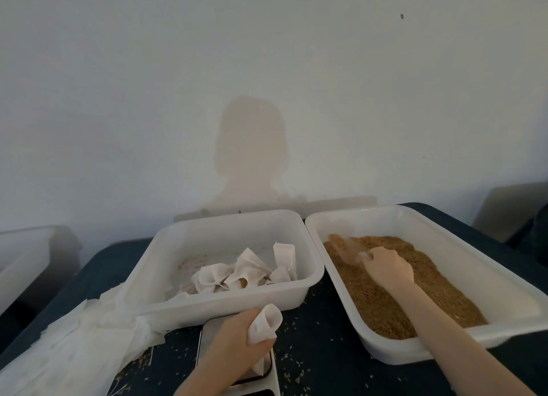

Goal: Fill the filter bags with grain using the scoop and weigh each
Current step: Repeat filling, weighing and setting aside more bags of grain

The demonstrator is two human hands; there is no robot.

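My left hand (234, 339) grips a white filter bag (265, 321) with its mouth held open, just above the small scale (207, 336) at the table's front. My right hand (388, 266) reaches into the right white tub (444, 351) and holds a clear scoop (350, 247) whose bowl lies in the brown grain (385, 306). The scoop is blurred and partly hidden by my fingers. The middle white tub (207, 309) holds several filled, tied filter bags (246, 272).
A heap of flat unused filter bags (74, 345) lies at the left front of the dark table (320, 351). Loose grains are scattered on the cloth around the scale. Another white tub (26, 253) stands off the table at far left. A wall rises right behind.
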